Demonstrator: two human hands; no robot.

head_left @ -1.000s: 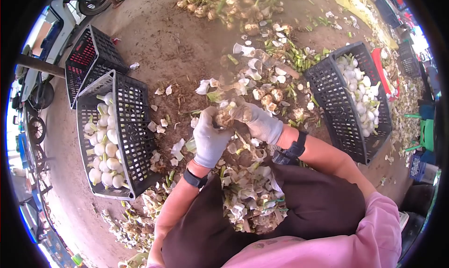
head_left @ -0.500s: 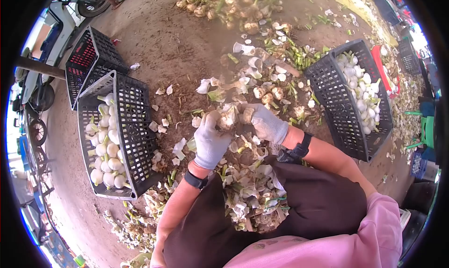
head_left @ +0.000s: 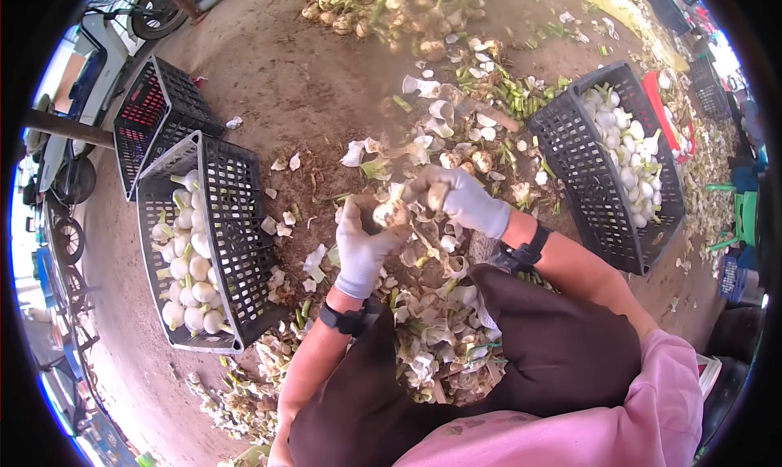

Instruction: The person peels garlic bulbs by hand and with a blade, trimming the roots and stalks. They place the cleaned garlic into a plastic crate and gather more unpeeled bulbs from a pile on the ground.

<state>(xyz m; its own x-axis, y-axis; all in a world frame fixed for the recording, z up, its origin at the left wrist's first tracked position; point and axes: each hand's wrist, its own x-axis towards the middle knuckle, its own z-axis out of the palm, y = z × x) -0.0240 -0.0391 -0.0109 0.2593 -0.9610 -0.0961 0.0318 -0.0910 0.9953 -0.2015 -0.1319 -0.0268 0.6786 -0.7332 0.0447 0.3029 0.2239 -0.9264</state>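
My left hand [head_left: 362,247], in a pale work glove, grips a garlic bulb [head_left: 392,213] with dirty outer skin between thumb and fingers. Just to its right, my right hand [head_left: 464,200], also gloved, has its fingers curled in. A brownish patch shows at those fingertips; whether it is soiled glove or something held, I cannot make out. Below both hands, a heap of garlic skins and stem pieces [head_left: 444,337] lies between my knees.
At left, a black crate [head_left: 236,222] holds peeled white bulbs, with another black crate [head_left: 175,112] behind it. On the right stands a tilted crate [head_left: 574,169] of white bulbs. Unpeeled garlic [head_left: 350,6] is piled at the far side; skins and cut stems litter the ground.
My right hand has lifted slightly and turned, its fingers curling more. My left hand still holds the bulb, now with more of it showing. The view has shifted a little.
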